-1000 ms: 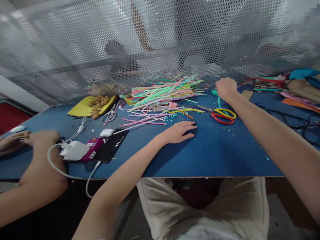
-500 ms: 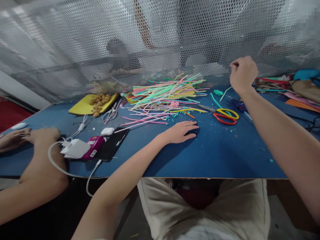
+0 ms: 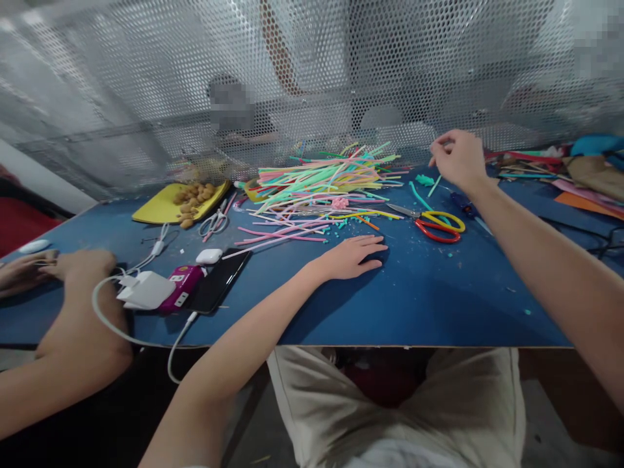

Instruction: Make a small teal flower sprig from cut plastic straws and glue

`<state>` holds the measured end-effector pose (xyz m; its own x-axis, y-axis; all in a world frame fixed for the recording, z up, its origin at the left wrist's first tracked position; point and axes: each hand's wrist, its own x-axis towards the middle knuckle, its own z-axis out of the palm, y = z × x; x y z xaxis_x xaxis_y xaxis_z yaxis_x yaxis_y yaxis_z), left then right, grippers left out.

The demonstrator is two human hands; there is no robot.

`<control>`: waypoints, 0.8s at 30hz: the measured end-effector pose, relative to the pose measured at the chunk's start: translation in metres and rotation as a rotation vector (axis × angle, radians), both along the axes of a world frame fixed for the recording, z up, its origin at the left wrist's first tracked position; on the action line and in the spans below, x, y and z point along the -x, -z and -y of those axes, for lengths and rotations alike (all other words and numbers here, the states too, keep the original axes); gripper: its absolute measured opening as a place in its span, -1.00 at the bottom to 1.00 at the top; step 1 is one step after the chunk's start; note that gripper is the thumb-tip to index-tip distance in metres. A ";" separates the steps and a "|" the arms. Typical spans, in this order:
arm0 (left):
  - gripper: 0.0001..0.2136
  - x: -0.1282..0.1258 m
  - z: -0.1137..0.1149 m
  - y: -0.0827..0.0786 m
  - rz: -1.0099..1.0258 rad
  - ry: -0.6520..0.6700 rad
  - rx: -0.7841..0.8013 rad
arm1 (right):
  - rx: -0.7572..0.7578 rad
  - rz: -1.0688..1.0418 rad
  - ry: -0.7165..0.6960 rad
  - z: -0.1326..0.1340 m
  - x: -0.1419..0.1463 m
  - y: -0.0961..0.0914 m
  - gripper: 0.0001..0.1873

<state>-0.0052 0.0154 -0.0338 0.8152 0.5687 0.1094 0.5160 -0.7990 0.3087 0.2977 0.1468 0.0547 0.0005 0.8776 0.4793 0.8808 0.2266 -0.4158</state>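
My left hand [image 3: 351, 257] lies flat on the blue tabletop, fingers stretched out, holding nothing. Just beyond it is a pile of thin coloured stems [image 3: 316, 179] that look like pipe cleaners, with small cut turquoise bits and a pink curled piece [image 3: 340, 203] at its near edge. My right hand [image 3: 457, 156] is raised near the mesh panel, its fingers curled together; what they hold, if anything, is too small to make out. Below it are a light green stem [image 3: 435, 186] and a turquoise clump [image 3: 424, 179]. Scissors [image 3: 431, 221] with yellow and red handles lie nearby.
A perforated metal panel [image 3: 312, 78] stands along the back. Left are a yellow tray [image 3: 156, 203] with brown round items, a phone [image 3: 219, 283], a white charger [image 3: 146, 290] with cables, and a co-worker's arms [image 3: 82, 312]. A dark blue tool [image 3: 462, 203] lies by my right forearm.
My right hand has come down and slightly left, its fingers now turned toward the left. The light green stem beneath it looks shifted. My left hand stays put.
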 end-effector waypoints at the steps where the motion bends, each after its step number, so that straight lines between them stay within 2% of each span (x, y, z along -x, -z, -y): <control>1: -0.53 0.000 0.000 0.000 0.001 -0.001 -0.002 | 0.036 -0.136 -0.049 0.006 0.003 0.003 -0.72; 3: -0.53 0.000 -0.001 0.001 0.001 -0.004 -0.006 | 0.088 -0.258 -0.127 0.020 0.008 0.010 -0.81; 6: -0.52 0.000 -0.001 0.002 0.001 0.000 -0.019 | 0.133 -0.293 -0.235 0.046 0.015 0.022 -0.91; 11: -0.53 0.001 0.000 0.001 0.026 0.011 -0.034 | 0.098 -0.333 -0.394 0.085 0.024 0.049 -0.80; 13: -0.55 0.001 0.000 0.000 0.032 0.011 -0.033 | 0.150 -0.456 -0.470 0.098 0.033 0.061 -0.78; 17: -0.52 -0.002 0.001 0.000 0.104 -0.028 -0.012 | 0.500 -0.890 -0.773 0.121 0.057 0.079 -0.71; 20: -0.43 -0.010 0.002 0.001 0.311 -0.081 0.020 | 0.722 -1.012 -0.984 0.142 0.074 0.080 -0.57; 22: -0.39 -0.018 0.005 0.001 0.490 -0.084 0.135 | 0.889 -1.022 -1.134 0.155 0.082 0.079 -0.42; 24: -0.40 -0.028 0.013 0.000 0.668 -0.071 0.404 | 1.000 -1.007 -1.243 0.166 0.087 0.080 -0.37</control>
<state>0.0230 0.0023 -0.0334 0.6100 0.7170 0.3373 0.1641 -0.5308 0.8315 0.2111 -0.0191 -0.0256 -0.8514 0.5175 0.0855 -0.1958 -0.1624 -0.9671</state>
